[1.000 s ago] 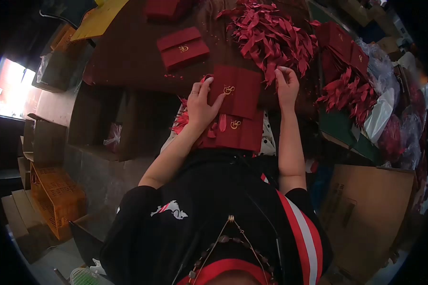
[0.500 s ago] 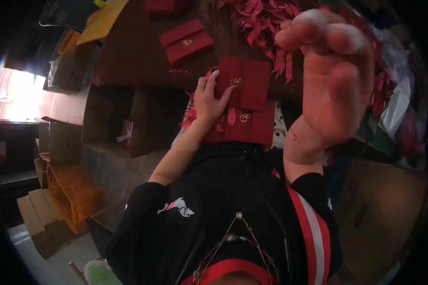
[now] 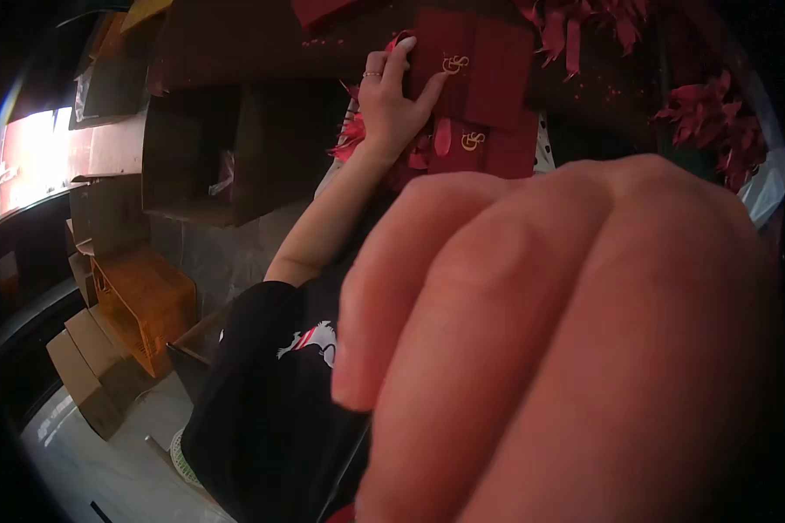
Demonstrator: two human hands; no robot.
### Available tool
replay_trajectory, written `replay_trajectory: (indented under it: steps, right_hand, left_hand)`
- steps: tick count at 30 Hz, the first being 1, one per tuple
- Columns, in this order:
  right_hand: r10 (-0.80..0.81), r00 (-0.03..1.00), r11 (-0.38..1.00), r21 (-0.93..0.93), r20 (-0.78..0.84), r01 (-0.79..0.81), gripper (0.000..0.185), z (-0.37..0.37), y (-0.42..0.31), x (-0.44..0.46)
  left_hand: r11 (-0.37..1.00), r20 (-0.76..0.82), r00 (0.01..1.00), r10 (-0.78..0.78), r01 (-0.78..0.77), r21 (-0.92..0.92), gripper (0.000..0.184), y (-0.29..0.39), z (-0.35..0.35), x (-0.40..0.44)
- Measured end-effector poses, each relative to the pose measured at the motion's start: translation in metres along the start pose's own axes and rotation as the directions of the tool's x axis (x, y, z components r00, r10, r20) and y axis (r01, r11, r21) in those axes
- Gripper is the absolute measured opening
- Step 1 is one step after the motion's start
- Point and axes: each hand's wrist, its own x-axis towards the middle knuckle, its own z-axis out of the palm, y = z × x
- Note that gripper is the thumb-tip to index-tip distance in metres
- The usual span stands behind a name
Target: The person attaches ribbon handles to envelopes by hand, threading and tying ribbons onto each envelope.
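My left hand (image 3: 392,105), with a ring on one finger, grips the left edge of a dark red box (image 3: 497,74) with gold lettering. The thumb lies on the box's front, the other fingers by a small red ribbon loop. Below it, overlapped by the first, is a second red box (image 3: 501,152) with the same lettering. My right hand (image 3: 567,314) is very close to the camera, covering much of the lower right. Its fingers are curled and pressed together; whatever they hold, if anything, is hidden.
Red ribbon bunches (image 3: 584,26) lie on the dark table, with more ribbons (image 3: 715,118) at the right. Another red box (image 3: 318,10) shows at the top edge. On the left are an orange crate (image 3: 144,292), cardboard boxes (image 3: 83,357) and an open carton (image 3: 257,157).
My right hand has come from above the table's right side to right before the camera, hiding much of my body. The view has shifted, so the boxes appear higher. My left hand stays on the box.
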Motion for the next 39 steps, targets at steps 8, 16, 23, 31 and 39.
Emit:
replay_trajectory:
  steps: [8,16,23,31,39]
  right_hand:
    - [0.018,1.000,0.997,0.075,0.017,-0.020,0.032,0.004,0.021,0.005]
    - [0.044,0.998,0.986,0.162,0.041,-0.050,0.031,0.017,0.032,0.002]
    - [0.023,0.995,0.983,0.179,0.098,-0.041,0.030,0.015,0.035,0.012]
    - [0.003,0.989,0.981,0.191,0.149,-0.032,0.030,0.009,0.038,0.023]
    - [0.008,0.987,0.969,0.244,0.158,-0.047,0.029,0.016,0.043,0.023]
  left_hand:
    - [0.998,0.050,0.997,0.053,-0.050,-0.045,0.061,-0.007,-0.002,0.006]
    - [0.995,0.035,0.996,0.079,-0.076,-0.066,0.062,-0.009,-0.004,0.004]
    - [0.995,0.035,0.997,0.074,-0.072,-0.069,0.060,-0.008,-0.004,0.003]
    - [0.996,0.061,0.998,0.035,-0.030,-0.079,0.062,-0.005,-0.005,0.005]
    - [0.995,0.061,0.997,0.041,-0.035,-0.093,0.062,-0.006,-0.005,0.005]
